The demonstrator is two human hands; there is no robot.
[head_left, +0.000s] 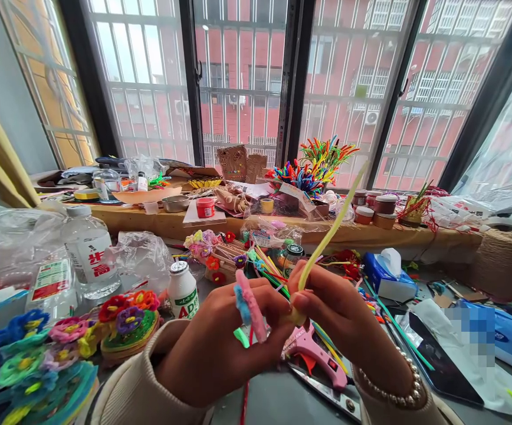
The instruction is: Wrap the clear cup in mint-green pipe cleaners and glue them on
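Observation:
A pale yellow pipe cleaner (333, 229) rises from between my hands, its long free end bending up and to the right. My right hand (344, 310) is closed, pinching it between thumb and fingers near the lower end. My left hand (225, 345) is closed too, with its fingertips meeting the yellow pipe cleaner's lower end. A fuzzy pink piece (252, 307) and a light blue piece (240, 304), both like pipe cleaner, stick out at the left fingers. Just below the hands lie a pink glue gun (315, 353) and scissors (327, 392), partly covered.
Pipe-cleaner flowers (130, 319) fill the left front. Behind them stand a white bottle (183, 289) and a large clear bottle (90, 254). On the right lie a tissue box (389, 280) and a twine spool (508, 262). A cluttered ledge (437, 236) runs below the windows.

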